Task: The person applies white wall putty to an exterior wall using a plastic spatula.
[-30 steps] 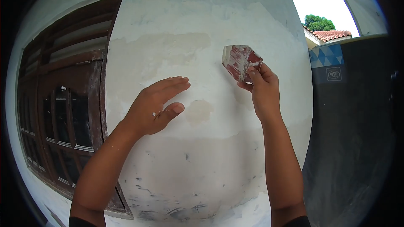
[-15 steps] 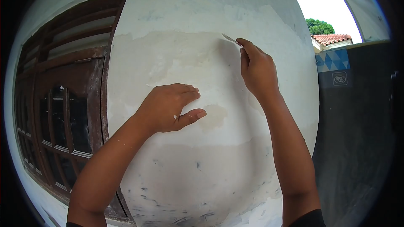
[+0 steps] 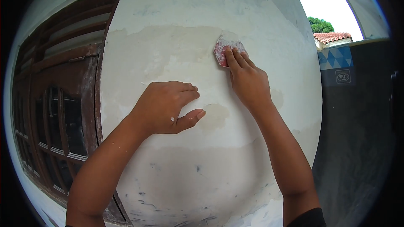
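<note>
My right hand [image 3: 248,77] grips a red scraper [image 3: 223,54] smeared with white paste, its fingers lying across the tool's face. The scraper's top edge meets the pale wall [image 3: 185,54], beside a small patch of paste. Lower and to the left, my left hand [image 3: 166,106] hovers in front of the wall with thumb and fingers apart and nothing between them. White specks dot its skin near the thumb. Damp-looking beige patches and dark streaks mark the wall's surface.
A dark brown wooden door [image 3: 63,113] with glass panes stands at the left. On the right is a dark panel [image 3: 357,134] with a blue patterned strip [image 3: 335,58]. Beyond it are a tiled roof [image 3: 332,37] and a tree [image 3: 320,25].
My right hand has moved slightly left and turned, so the scraper's broad face now shows instead of its thin edge. My left hand has barely moved. The view has shifted slightly.
</note>
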Tool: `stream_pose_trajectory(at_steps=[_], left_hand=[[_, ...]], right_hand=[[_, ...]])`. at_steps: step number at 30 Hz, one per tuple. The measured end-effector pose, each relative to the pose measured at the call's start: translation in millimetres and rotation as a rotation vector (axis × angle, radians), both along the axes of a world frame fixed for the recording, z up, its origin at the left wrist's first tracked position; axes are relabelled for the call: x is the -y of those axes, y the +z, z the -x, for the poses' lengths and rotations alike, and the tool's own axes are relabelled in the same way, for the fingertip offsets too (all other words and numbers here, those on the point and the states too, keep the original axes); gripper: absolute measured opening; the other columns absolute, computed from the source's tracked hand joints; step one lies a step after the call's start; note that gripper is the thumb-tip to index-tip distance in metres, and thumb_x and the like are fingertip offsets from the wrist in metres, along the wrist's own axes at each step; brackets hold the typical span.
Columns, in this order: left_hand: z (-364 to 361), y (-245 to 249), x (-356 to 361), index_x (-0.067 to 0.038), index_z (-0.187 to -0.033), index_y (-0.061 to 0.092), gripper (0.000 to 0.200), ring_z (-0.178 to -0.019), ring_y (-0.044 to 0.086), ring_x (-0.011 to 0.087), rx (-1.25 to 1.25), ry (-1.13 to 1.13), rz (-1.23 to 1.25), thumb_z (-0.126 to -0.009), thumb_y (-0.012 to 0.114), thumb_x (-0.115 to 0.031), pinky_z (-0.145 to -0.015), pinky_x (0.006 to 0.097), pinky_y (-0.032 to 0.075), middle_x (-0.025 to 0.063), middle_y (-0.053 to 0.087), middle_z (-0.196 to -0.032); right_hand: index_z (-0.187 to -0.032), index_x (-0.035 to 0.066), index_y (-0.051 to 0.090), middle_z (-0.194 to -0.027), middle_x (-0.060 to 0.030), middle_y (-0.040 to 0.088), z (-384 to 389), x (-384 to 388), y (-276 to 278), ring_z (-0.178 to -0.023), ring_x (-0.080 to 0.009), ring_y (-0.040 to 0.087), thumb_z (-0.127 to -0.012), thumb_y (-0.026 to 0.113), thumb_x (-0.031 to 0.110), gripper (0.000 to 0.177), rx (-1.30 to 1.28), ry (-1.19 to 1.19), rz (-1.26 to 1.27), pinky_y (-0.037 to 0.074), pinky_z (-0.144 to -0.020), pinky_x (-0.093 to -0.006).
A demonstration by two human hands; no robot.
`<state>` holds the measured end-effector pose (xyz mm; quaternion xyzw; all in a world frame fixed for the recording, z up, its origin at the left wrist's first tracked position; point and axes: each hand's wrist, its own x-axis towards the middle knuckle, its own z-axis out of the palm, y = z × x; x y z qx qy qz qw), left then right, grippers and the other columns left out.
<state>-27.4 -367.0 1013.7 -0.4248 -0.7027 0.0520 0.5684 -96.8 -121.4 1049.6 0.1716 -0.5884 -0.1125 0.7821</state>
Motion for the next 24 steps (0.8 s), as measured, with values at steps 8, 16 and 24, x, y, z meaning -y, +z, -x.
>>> stream_pose_trajectory(at_steps=[8, 16, 24], left_hand=[[-0.1, -0.7, -0.5, 0.001, -0.100, 0.073, 0.037, -0.103, 0.070, 0.0310, -0.002, 0.002, -0.004, -0.085, 0.066, -0.032, -0.087, 0.0377, 0.057, 0.0162, 0.073, -0.106], [6.5, -2.2, -1.5, 0.000, -0.095, 0.072, 0.037, -0.092, 0.070, 0.0289, -0.089, -0.051, 0.005, -0.087, 0.065, -0.036, -0.076, 0.0370, 0.057, 0.0137, 0.073, -0.100], [11.1, -2.6, -0.4, -0.001, -0.091, 0.071, 0.039, -0.084, 0.071, 0.0267, -0.133, -0.077, 0.008, -0.090, 0.064, -0.039, -0.068, 0.0351, 0.057, 0.0114, 0.073, -0.099]], right_hand=[[-0.130, 0.001, 0.060, -0.123, -0.0165, 0.068, -19.3, -10.3, -14.9, -0.115, -0.0313, 0.066, -0.088, 0.057, 0.006, 0.042, -0.113, 0.027, -0.079, 0.058, -0.087, -0.0369], [-0.130, 0.001, 0.059, -0.123, -0.0169, 0.068, 5.6, -7.3, 12.9, -0.116, -0.0324, 0.065, -0.088, 0.056, 0.005, 0.042, -0.103, 0.090, -0.041, 0.056, -0.091, -0.0376], [-0.132, 0.001, 0.060, -0.127, -0.0166, 0.066, -9.0, -19.6, -20.0, -0.118, -0.0329, 0.064, -0.088, 0.057, 0.004, 0.044, -0.107, 0.073, -0.048, 0.056, -0.093, -0.0379]])
